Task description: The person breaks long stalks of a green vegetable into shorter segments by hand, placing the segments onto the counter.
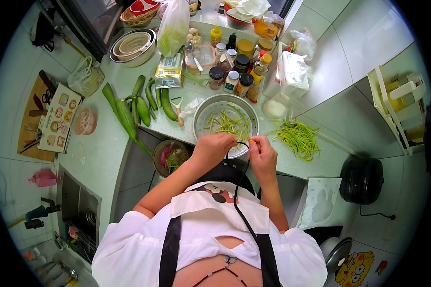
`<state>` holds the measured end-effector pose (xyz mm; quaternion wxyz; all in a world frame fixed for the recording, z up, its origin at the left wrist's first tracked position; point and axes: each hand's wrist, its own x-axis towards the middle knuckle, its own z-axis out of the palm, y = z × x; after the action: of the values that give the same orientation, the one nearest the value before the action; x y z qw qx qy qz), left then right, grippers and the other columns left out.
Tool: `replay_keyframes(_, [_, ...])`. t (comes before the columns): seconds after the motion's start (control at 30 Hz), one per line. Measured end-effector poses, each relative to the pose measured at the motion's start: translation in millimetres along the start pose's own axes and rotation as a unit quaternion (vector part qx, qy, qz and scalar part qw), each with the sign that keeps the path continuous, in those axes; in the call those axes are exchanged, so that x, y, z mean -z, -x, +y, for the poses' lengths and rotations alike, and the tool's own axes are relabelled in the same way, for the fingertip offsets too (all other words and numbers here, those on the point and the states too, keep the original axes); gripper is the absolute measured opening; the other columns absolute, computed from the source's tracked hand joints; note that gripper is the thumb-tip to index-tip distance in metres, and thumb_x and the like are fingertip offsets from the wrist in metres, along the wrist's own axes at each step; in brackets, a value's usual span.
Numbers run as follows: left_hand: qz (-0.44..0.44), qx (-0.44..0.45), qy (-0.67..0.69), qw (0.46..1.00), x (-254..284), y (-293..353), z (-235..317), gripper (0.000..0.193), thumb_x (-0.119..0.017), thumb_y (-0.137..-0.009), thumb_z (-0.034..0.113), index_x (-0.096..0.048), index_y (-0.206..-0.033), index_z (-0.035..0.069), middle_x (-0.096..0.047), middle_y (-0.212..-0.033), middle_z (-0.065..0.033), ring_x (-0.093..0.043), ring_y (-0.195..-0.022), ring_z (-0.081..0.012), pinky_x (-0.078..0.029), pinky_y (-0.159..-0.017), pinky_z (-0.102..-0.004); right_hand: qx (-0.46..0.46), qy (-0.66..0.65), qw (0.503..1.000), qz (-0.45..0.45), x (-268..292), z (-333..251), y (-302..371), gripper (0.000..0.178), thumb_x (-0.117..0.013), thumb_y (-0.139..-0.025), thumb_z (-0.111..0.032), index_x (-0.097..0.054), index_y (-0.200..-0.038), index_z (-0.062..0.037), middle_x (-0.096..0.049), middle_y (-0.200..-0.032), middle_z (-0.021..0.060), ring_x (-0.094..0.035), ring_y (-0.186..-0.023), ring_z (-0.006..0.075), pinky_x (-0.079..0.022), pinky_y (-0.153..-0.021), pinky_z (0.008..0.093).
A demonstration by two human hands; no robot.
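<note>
Both of my hands meet over the near rim of a round metal bowl (199, 125), where thin green bean pieces (230, 123) lie. My left hand (214, 149) pinches its fingertips together, with a small bit of green showing at them. Close beside it, my right hand (262, 155) is closed in a similar pinch; the bean between the fingers is mostly hidden. A loose pile of long green beans (297, 137) rests on the counter right of the bowl. A black cord (239, 186) hangs down in front of my apron (246, 203) from near my hands.
Left of the bowl lie a peeler (178, 112) and several long green gourds (124, 112). Below the counter edge stands a bin (157, 160) with scraps. Jars and bottles (242, 62) crowd the back. A sink (76, 201) is at left, a black appliance (361, 179) at right.
</note>
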<state>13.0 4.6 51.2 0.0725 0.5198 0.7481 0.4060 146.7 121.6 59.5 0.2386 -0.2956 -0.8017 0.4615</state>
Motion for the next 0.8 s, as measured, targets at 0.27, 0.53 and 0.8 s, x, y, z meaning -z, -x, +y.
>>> replay_keyframes(0.27, [-0.017,0.192,-0.116,0.974,8,67,-64,0.016,-0.060,-0.083,0.018,-0.064,-0.094,0.008,-0.065,-0.090,-0.0120,-0.062,-0.082,-0.0317,-0.050,-0.070,-0.0389,-0.174,-0.442,0.878,-0.064,16,19,-19,0.018,-0.047,-0.096,-0.025,-0.052,-0.095,-0.0068,-0.057,-0.069,0.0040,-0.050,-0.054,0.0088,-0.039,-0.048,0.0188])
replay_keyframes(0.53, [-0.109,0.362,-0.251,0.891,7,151,-158,0.017,-0.059,-0.083,0.024,-0.064,-0.087,0.008,-0.065,-0.083,-0.0149,-0.063,-0.077,-0.0343,-0.050,-0.067,-0.0450,-0.195,-0.492,0.842,-0.100,7,14,-20,0.016,-0.046,-0.096,-0.023,-0.052,-0.099,-0.0078,-0.061,-0.076,0.0056,-0.056,-0.060,0.0101,-0.044,-0.053,0.0205])
replay_keyframes(0.8, [-0.094,0.410,-0.231,0.877,13,126,-149,0.022,-0.059,-0.084,0.030,-0.068,-0.087,0.010,-0.066,-0.082,-0.0171,-0.063,-0.076,-0.0366,-0.050,-0.067,-0.0462,-0.167,-0.453,0.873,-0.075,1,21,-16,0.017,-0.058,-0.090,-0.017,-0.062,-0.101,-0.0033,-0.060,-0.078,-0.0004,-0.051,-0.064,0.0056,-0.039,-0.057,0.0177])
